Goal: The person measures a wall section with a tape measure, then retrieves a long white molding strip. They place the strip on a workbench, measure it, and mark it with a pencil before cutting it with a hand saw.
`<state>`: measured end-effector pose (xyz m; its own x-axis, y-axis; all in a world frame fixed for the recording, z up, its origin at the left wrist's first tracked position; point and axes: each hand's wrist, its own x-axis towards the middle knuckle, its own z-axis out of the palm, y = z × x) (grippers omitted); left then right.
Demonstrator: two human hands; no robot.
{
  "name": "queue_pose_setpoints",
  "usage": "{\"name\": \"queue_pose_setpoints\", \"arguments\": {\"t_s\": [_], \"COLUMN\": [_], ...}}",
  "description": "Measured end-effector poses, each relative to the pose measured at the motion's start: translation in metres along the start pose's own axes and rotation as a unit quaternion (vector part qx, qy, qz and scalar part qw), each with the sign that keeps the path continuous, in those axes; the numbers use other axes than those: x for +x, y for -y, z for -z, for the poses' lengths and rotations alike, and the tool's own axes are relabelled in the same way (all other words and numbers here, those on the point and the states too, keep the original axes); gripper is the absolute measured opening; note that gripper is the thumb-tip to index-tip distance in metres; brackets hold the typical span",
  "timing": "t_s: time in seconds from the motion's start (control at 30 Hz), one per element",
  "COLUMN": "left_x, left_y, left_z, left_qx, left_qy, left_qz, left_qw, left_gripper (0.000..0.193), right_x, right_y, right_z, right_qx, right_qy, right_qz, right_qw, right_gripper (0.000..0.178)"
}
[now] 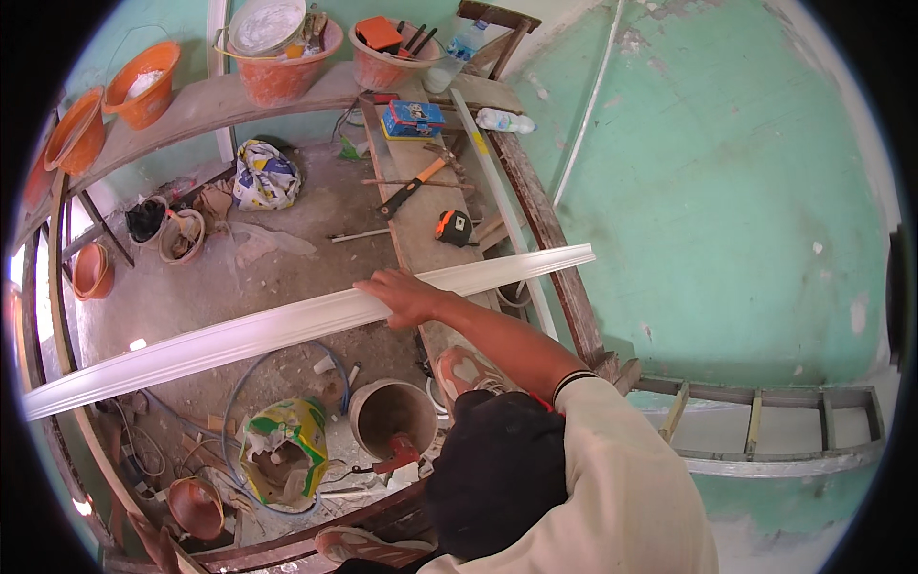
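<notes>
A long white moulding strip (220, 342) with a ridged profile stretches across the view, from the far left edge to right of the middle. My right hand (409, 298) is closed around it, with the fingers over its far edge; part of the grip is hidden beneath. My left hand does not show. Just beyond the strip, on a wooden plank, lie a black and orange tape measure (453, 228) and a hammer (417, 187) with an orange and black handle. Farther along the plank sits a blue box (412, 120).
Orange buckets (143, 86) stand on a raised board at the back. Below lie a green and yellow sack (283, 454), a round bucket (390, 417) and a blue hose (229, 421). A ladder-like frame (755, 426) is at right, by the green wall (727, 210). My shoes (467, 369) rest on planks.
</notes>
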<state>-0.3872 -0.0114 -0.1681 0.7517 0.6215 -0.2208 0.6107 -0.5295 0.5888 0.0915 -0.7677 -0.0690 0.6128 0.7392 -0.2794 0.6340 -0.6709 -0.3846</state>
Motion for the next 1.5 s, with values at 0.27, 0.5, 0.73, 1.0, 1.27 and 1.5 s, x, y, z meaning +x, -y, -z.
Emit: {"name": "queue_pose_setpoints", "arguments": {"t_s": [0.27, 0.5, 0.73, 1.0, 1.27, 1.5], "left_x": [0.022, 0.024, 0.063, 0.021, 0.008, -0.054], "left_y": [0.026, 0.017, -0.111, -0.545, -0.641, -0.707], "left_z": [0.016, 0.012, 0.015, -0.153, -0.406, -0.43], "left_qx": [0.027, 0.146, 0.332, 0.11, 0.058, 0.228], "left_qy": [-0.014, -0.087, -0.282, 0.204, 0.231, 0.28], "left_qz": [-0.012, -0.031, -0.2, -0.453, -0.373, -0.275], "left_qw": [0.999, 0.985, 0.878, 0.861, 0.897, 0.891], "left_gripper": [0.102, 0.081, 0.054, 0.056, 0.064, 0.06], "right_x": [0.017, -0.035, -0.243, -0.385, -0.361, -0.358], "right_y": [0.014, 0.03, -0.01, -0.119, -0.214, -0.181], "right_z": [0.006, 0.009, -0.029, -0.094, -0.138, -0.075], "right_qx": [-0.012, -0.033, 0.039, 0.018, 0.123, 0.227], "right_qy": [-0.006, -0.212, -0.401, -0.323, -0.537, -0.369], "right_qz": [-0.02, 0.026, -0.241, -0.591, -0.439, -0.62], "right_qw": [1.0, 0.976, 0.883, 0.739, 0.71, 0.654], "right_gripper": [0.093, 0.082, 0.022, 0.067, 0.056, 0.052]}}
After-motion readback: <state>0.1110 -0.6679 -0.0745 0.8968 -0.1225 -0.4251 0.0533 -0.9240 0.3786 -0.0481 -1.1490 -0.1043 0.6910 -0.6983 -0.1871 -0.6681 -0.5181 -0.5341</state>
